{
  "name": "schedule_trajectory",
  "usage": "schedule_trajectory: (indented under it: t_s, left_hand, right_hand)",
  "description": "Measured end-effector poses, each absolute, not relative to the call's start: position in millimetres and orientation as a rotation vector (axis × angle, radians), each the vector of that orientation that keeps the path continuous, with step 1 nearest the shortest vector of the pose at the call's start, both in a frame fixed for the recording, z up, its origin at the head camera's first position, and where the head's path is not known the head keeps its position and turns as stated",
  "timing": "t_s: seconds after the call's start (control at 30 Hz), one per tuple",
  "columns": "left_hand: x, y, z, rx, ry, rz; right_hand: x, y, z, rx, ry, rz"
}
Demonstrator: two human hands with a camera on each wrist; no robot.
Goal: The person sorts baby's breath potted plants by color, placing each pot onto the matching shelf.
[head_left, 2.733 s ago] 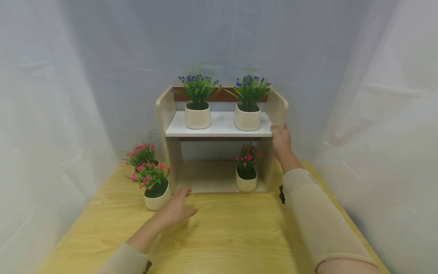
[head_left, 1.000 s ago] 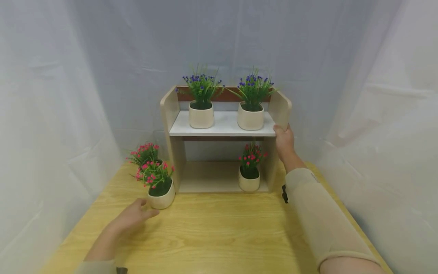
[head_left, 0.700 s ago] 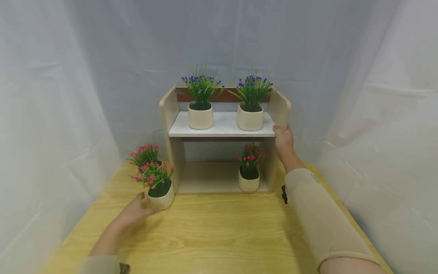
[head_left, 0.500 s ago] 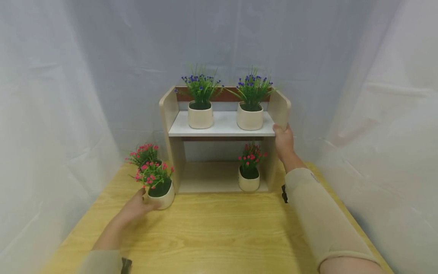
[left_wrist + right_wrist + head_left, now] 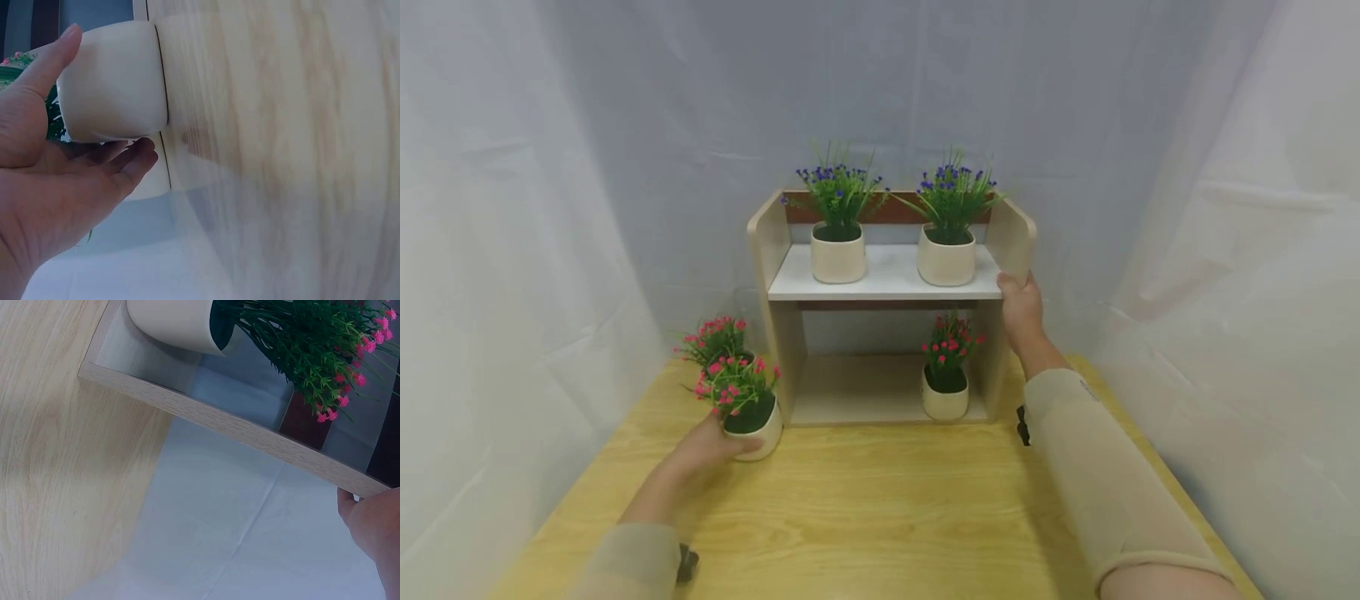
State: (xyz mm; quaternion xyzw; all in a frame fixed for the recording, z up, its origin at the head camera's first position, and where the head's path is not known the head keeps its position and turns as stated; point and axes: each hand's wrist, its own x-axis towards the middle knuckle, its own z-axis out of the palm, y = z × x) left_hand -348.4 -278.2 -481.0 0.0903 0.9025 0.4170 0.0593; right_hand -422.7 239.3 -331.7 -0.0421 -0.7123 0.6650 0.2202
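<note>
My left hand (image 5: 703, 447) is around a white pot with pink flowers (image 5: 768, 431) on the table, left of a small two-tier shelf. In the left wrist view, the thumb lies along one side of this pot (image 5: 115, 81) and curled fingertips are at the other. With my right hand (image 5: 1022, 312) I grip the right side panel of the shelf (image 5: 1010, 242) at the height of its white upper board. The right wrist view shows part of this hand (image 5: 375, 525) at the panel's edge (image 5: 219, 425); most fingers are hidden.
Behind the left pot stands another pink-flowered plant (image 5: 715, 337). Two purple-flowered pots, left (image 5: 838, 257) and right (image 5: 946, 258), stand on the upper board. A pink-flowered pot (image 5: 945, 400) sits at the lower right. Pale sheeting (image 5: 880, 83) surrounds the wooden table (image 5: 880, 500).
My left hand has moved from the shelf's front to the nearer pink-flowered pot and closed around it. My right hand keeps its grip on the shelf. The pots have stayed in place.
</note>
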Motion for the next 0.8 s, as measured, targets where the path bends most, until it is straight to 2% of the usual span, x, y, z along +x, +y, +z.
schedule_trajectory:
  t_s: [0.4, 0.8]
  left_hand:
    - [-353, -275, -487, 0.240, 2.771, 1.258]
    - [-338, -274, -480, 0.164, 2.823, 1.082]
  right_hand:
    - [-423, 238, -332, -0.122, -1.963, 1.813]
    - [-424, 239, -334, -0.126, -1.964, 1.806]
